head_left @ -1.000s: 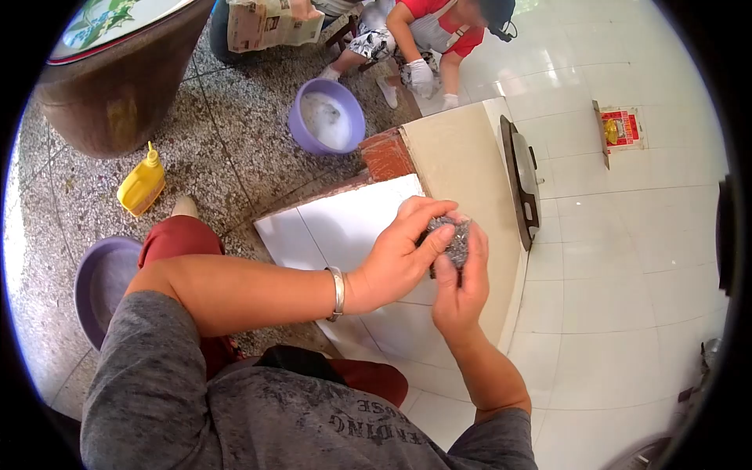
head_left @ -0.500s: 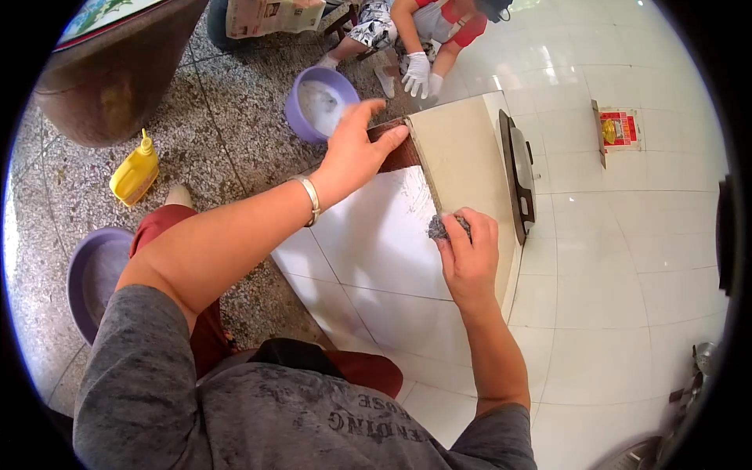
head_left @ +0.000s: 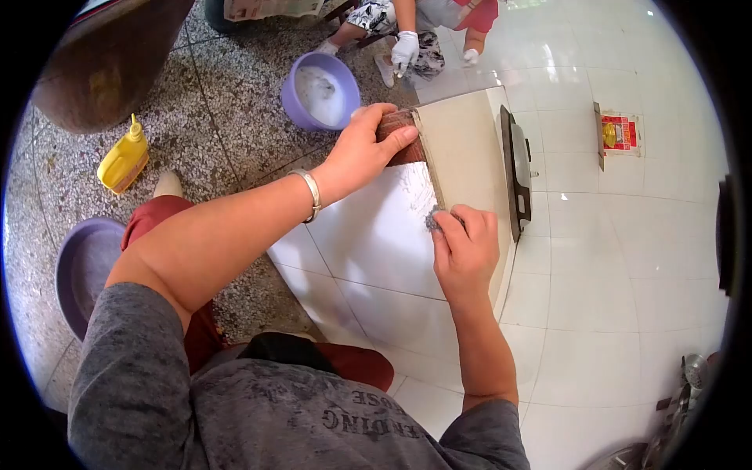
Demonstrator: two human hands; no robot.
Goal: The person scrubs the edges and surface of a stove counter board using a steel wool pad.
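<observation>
My right hand [head_left: 467, 252] is closed around a grey steel wool scrubber [head_left: 432, 220], pressed to the edge of the white tiled side [head_left: 376, 243] of a stove counter. White suds streak the tile just above the scrubber. At the counter's far corner, my left hand [head_left: 362, 153] wraps over a red-brown strip [head_left: 410, 150], thumb on its near face and fingers around the far side. A silver bangle [head_left: 307, 193] circles that wrist. The cream countertop [head_left: 464, 149] lies to the right of both hands.
A purple basin [head_left: 319, 92] of soapy water stands on the speckled floor, with another purple basin [head_left: 88, 274] by my knee. A yellow bottle [head_left: 123, 163] stands left. Beyond the counter is a person in white gloves [head_left: 405, 52]. A black-framed stove [head_left: 515, 174] sits on the countertop.
My left hand has come down from a lifted, blurred pose onto the red-brown corner. My right hand and the scrubber have shifted slightly up and left. The other person's gloved hands have moved apart.
</observation>
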